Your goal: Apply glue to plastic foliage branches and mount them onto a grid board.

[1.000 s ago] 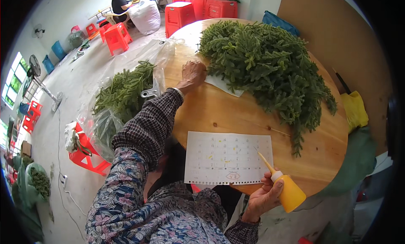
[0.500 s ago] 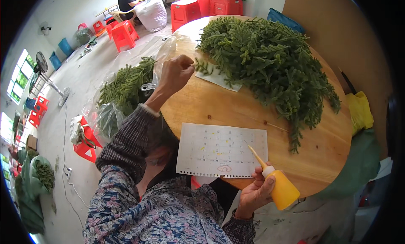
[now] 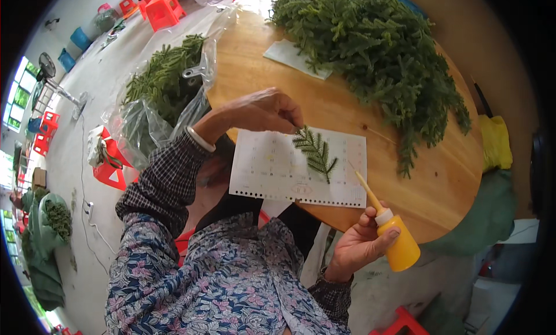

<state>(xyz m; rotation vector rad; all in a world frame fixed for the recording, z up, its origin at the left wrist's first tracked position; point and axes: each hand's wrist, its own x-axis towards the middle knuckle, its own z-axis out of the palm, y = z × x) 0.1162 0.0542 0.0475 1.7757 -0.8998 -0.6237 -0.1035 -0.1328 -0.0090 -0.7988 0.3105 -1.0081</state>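
Note:
My left hand (image 3: 263,110) pinches the stem end of a small green fir sprig (image 3: 315,154), which hangs over a white calendar sheet (image 3: 260,181) with a row of punched holes. In my right hand (image 3: 362,245) is a yellow glue bottle (image 3: 402,245), its long thin nozzle tilted up and left toward the sheet's right edge. The nozzle tip and the sprig are apart. A big heap of fir branches (image 3: 370,51) covers the far right part of the round wooden table (image 3: 423,202). Beside it lies a folded pale paper (image 3: 295,58).
Left of the table, a clear plastic bag (image 3: 147,123) holds more green sprigs. Red stools (image 3: 165,11) stand on the floor, and a standing fan (image 3: 55,74) is farther left. A yellow bag (image 3: 496,141) and dark green cloth (image 3: 486,219) lie past the table's right side.
My left hand has come nearer from beside the heap, bringing the fir sprig over the calendar sheet. My right hand still holds the glue bottle. The whole view has tilted downward.

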